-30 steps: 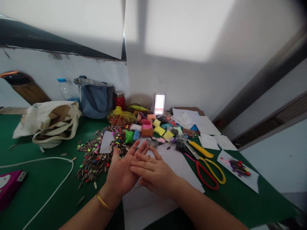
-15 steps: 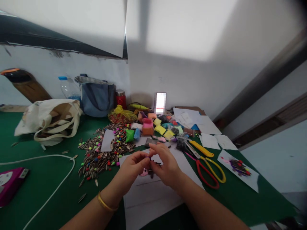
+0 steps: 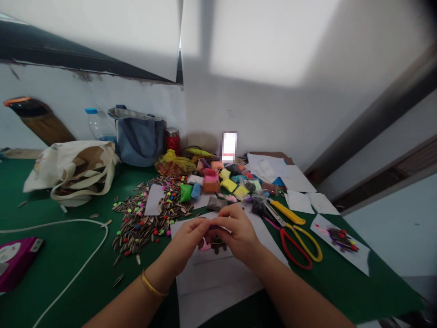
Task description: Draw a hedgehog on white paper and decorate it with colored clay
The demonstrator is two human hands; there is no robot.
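Note:
My left hand [image 3: 188, 240] and my right hand [image 3: 239, 231] meet over the white paper [image 3: 221, 282]. Their thumbs and forefingers are closed on a small purple piece of modelling clay [image 3: 213, 227], mostly covered by the fingertips. Just below, on the paper, lies a small craft animal with a pink clay part [image 3: 205, 246] and dark striped seeds [image 3: 219, 246]; my fingers hide some of it. A finished-looking hedgehog-like figure [image 3: 342, 239] of seeds, pink and purple clay and coloured balls lies on a card at the right.
Sunflower seeds [image 3: 141, 230] mixed with coloured balls spread to the left. Clay packets [image 3: 210, 181] crowd the back. Scissors [image 3: 296, 248] and a yellow box cutter [image 3: 287, 212] lie to the right. A white cable [image 3: 82, 266], purple box [image 3: 20, 259] and cloth bag [image 3: 73, 173] are at far left.
My right fingers have come down and closed against the purple clay beside my left fingertips. Before, they were raised and more spread. The view has shifted very slightly.

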